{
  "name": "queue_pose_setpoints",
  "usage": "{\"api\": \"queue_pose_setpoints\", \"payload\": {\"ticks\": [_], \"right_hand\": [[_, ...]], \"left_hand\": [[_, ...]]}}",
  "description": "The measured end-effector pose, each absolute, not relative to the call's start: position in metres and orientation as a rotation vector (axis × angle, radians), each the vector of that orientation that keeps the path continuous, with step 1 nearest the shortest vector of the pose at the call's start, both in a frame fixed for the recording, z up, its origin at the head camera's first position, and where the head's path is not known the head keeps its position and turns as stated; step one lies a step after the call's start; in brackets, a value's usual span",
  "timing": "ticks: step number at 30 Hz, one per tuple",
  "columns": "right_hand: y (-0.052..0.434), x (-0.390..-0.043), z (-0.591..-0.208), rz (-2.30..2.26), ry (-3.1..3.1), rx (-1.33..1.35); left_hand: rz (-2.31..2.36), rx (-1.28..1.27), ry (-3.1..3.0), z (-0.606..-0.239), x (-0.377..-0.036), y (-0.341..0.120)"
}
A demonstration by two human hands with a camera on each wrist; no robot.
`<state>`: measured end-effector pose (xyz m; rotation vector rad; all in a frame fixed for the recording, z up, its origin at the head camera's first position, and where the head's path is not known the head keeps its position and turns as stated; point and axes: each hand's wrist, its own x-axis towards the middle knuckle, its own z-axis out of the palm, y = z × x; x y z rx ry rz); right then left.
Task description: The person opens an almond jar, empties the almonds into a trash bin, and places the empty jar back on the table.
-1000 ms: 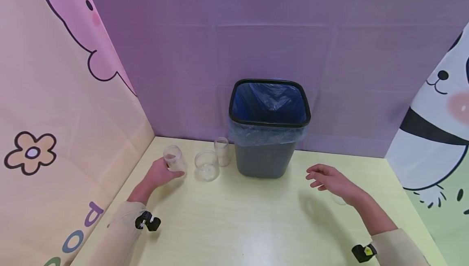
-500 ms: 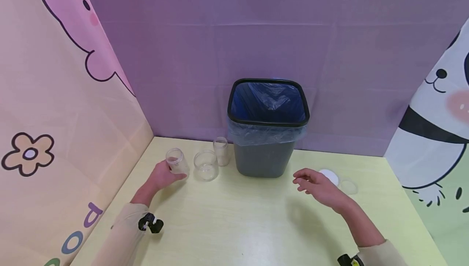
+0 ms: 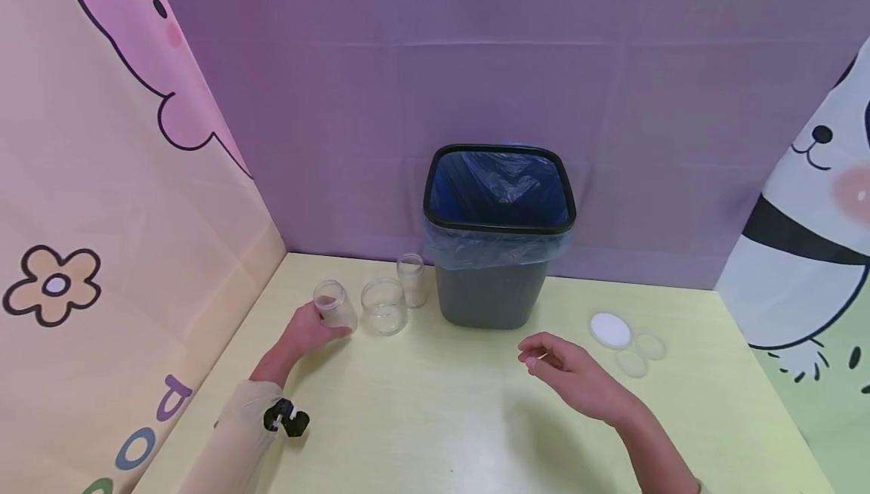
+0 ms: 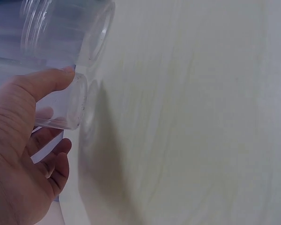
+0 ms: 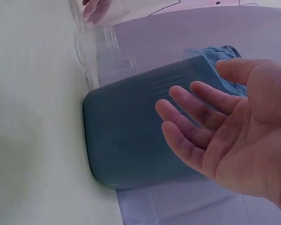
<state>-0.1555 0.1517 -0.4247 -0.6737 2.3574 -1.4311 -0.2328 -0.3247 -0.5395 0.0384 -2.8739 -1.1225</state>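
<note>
My left hand [image 3: 309,330] grips a clear plastic jar [image 3: 336,307] between thumb and fingers at the table's left side. In the left wrist view its base is just over the tabletop, with a shadow beside it. Right next to it stands a wider, lower clear jar [image 3: 384,307], and behind that a slim clear jar [image 3: 411,281]. My right hand [image 3: 578,377] hovers over the table in front of the bin with nothing in it; in the right wrist view its fingers are loosely bent and the palm shows.
A grey bin [image 3: 485,294] with a black rim and bluish liner stands at the back middle. To its right lie a white round lid [image 3: 611,330] and two translucent round lids, one [image 3: 650,345] farther right, one [image 3: 632,363] nearer. A purple cloth [image 3: 326,139] hangs behind.
My left hand has shifted slightly right with the jar, closer to the wide jar. My right hand has moved left and nearer, uncovering the lids on the right.
</note>
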Motion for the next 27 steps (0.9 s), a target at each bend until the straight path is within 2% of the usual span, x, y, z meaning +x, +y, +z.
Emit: {"api": "queue_pose_setpoints", "payload": {"ticks": [15, 27], "right_hand": [[0.164, -0.133, -0.447, -1.604, 2.316, -0.503], [0.173, -0.127, -0.457, -1.607, 2.291, -0.522]], "left_hand": [[-1.086, 0.064, -2.910, -0.547, -0.230, -0.324], [-1.100, 0.071, -2.944, -0.547, -0.234, -0.324]]}}
